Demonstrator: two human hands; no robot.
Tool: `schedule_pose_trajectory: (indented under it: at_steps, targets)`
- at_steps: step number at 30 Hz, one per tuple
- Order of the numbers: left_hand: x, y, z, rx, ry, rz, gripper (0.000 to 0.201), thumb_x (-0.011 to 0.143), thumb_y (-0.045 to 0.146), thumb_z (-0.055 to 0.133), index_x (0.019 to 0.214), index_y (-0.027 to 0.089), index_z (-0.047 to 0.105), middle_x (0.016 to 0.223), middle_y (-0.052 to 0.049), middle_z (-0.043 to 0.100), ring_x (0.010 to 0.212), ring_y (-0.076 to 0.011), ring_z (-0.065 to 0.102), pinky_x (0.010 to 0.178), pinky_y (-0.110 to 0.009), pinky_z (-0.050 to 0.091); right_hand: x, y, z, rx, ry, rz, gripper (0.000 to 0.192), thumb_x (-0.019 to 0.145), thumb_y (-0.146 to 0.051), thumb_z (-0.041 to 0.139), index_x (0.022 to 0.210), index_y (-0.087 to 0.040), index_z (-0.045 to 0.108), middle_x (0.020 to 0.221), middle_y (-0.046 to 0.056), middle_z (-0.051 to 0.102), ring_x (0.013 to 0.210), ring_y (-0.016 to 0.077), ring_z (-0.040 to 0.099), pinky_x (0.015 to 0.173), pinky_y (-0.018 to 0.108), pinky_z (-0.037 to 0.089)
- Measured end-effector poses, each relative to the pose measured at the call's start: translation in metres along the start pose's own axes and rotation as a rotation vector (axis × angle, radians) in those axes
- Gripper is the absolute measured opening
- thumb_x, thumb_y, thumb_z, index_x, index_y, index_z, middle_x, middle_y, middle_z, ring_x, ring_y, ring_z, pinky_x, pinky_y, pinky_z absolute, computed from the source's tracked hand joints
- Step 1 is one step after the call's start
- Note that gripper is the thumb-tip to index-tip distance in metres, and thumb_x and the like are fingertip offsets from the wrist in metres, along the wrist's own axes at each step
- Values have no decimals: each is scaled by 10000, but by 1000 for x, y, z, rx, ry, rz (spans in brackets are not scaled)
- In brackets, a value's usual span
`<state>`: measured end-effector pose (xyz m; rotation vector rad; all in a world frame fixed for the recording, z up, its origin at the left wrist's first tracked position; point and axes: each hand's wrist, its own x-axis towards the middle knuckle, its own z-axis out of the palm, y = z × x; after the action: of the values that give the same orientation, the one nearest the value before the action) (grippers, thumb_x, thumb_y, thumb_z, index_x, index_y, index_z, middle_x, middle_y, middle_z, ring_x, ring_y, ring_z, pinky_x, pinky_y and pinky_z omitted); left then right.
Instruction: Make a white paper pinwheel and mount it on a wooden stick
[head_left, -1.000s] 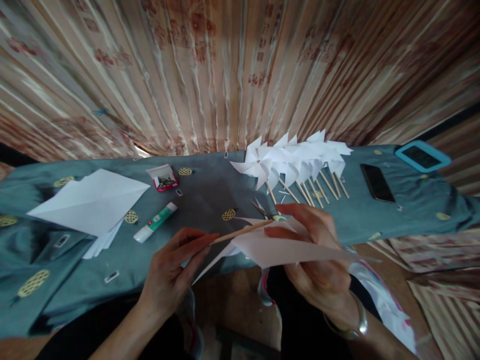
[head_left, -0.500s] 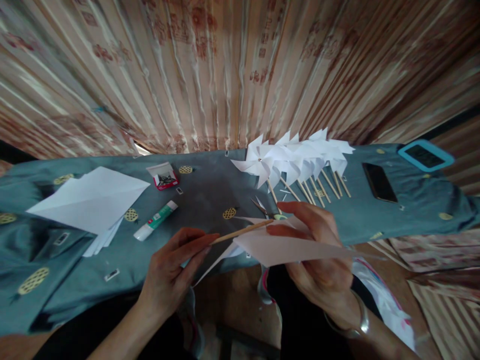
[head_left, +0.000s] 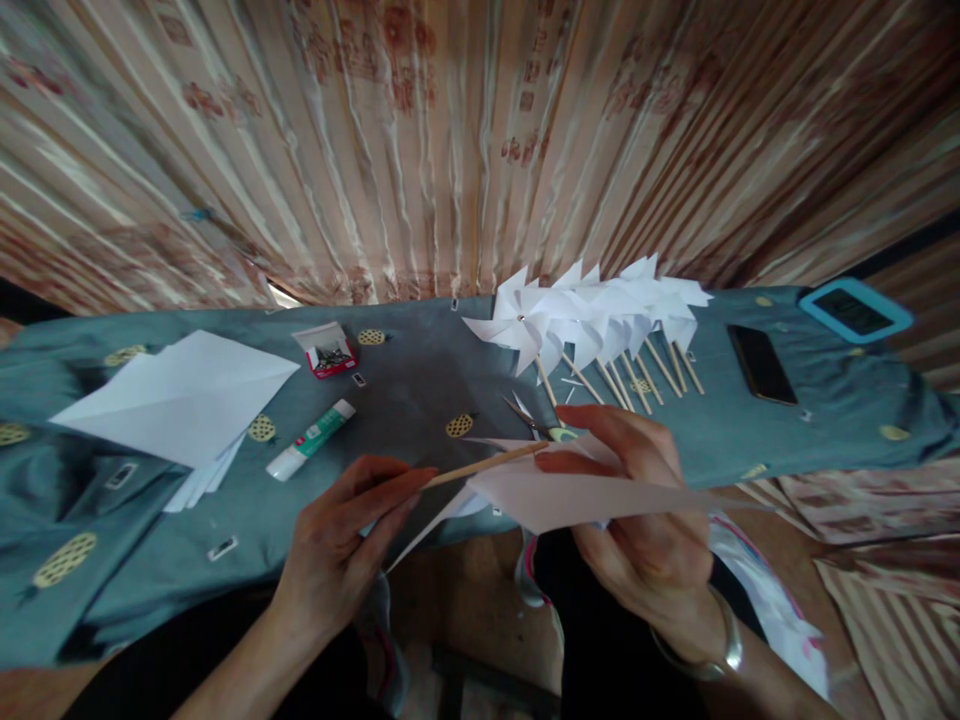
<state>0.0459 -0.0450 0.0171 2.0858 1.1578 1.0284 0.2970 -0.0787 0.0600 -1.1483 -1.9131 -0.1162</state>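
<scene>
My left hand point(head_left: 349, 545) pinches one end of a thin wooden stick point(head_left: 480, 463) between thumb and fingers. The stick's other end meets a white paper pinwheel point(head_left: 547, 500), which my right hand point(head_left: 645, 510) grips from the right side. The right fingers curl over and under the paper, close to the stick's tip; whatever fastens the two is hidden. Behind the right fingers lie scissors point(head_left: 534, 418) with a pale green handle, partly covered. Beyond them a row of white pinwheels point(head_left: 600, 305) on wooden sticks overlaps along the back of the table.
Folded white paper sheets point(head_left: 187, 390) are stacked at the left. A small red box point(head_left: 328, 352) of metal pins and a green-and-white glue stick point(head_left: 311, 440) lie beside them. On the right are a dark phone point(head_left: 761, 365) and a blue-framed digital clock point(head_left: 855, 310). A patterned curtain point(head_left: 450, 150) hangs behind.
Both hands hold the stick and the pinwheel almost exactly as before. Only a very slight shift of the view shows.
</scene>
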Motion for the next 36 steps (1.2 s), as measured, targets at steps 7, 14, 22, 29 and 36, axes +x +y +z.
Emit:
schedule_pose_trajectory:
  at_steps: [7,14,22,29,36]
  targets:
    - [-3,-3,-2,17,-32,33,278,932,217,561,1130,300,738,954,-20,692,808,-125,693,677,-173,545,1,0,0,3,-2,-14,254,846,-47,583,1058,-166,657,1192,131,644,1110,281,605,883,459,531]
    - [-3,0,-1,32,-61,42,301,947,213,516,1151,286,725,975,-33,703,847,-142,699,720,-203,568,0,2,2,-3,16,-3,261,844,-59,598,1071,-174,655,1190,125,656,1111,288,616,893,473,532]
    - [-3,4,-4,73,29,111,275,925,167,570,1120,271,734,962,-17,694,823,-115,699,715,-167,555,-1,0,-3,-33,-24,-28,282,851,-67,582,1105,-176,636,1199,132,655,1124,296,611,891,475,536]
    - [-3,5,-4,85,59,137,248,927,166,579,1096,254,738,943,-8,685,810,-103,696,721,-158,556,-1,-2,-6,-66,-78,-27,266,872,-99,580,1126,-166,622,1231,130,629,1150,288,578,917,460,524]
    - [-5,3,-8,94,16,148,287,924,149,583,1156,261,710,991,-8,673,852,-101,689,754,-156,555,-2,-3,-9,-82,-128,-39,229,891,-132,582,1115,-145,624,1228,129,613,1159,276,559,965,430,504]
